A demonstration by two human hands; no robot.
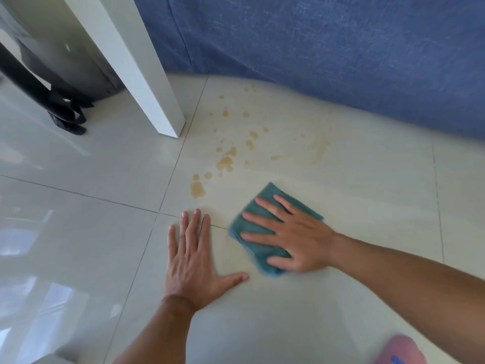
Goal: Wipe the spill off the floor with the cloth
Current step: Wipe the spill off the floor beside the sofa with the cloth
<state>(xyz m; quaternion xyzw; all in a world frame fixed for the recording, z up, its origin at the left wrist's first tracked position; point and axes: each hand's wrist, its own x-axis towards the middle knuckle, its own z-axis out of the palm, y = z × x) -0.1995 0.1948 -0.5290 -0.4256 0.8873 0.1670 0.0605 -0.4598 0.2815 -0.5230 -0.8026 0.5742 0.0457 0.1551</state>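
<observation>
A tan spill (225,161) lies on the pale tiled floor (78,232) as several drops and small puddles, with faint smears further right near the blue fabric. A folded teal cloth (258,233) lies flat on the floor just below and right of the spill. My right hand (291,237) presses down on the cloth with its fingers spread. My left hand (193,256) rests flat on the bare tile to the left of the cloth, fingers apart, holding nothing.
A white table leg (154,82) stands on the floor left of the spill. Behind it sit a grey bag with black straps (68,114). Blue fabric (328,48) of a sofa or bed borders the floor at the back. A pink slipper (401,350) shows at the bottom right.
</observation>
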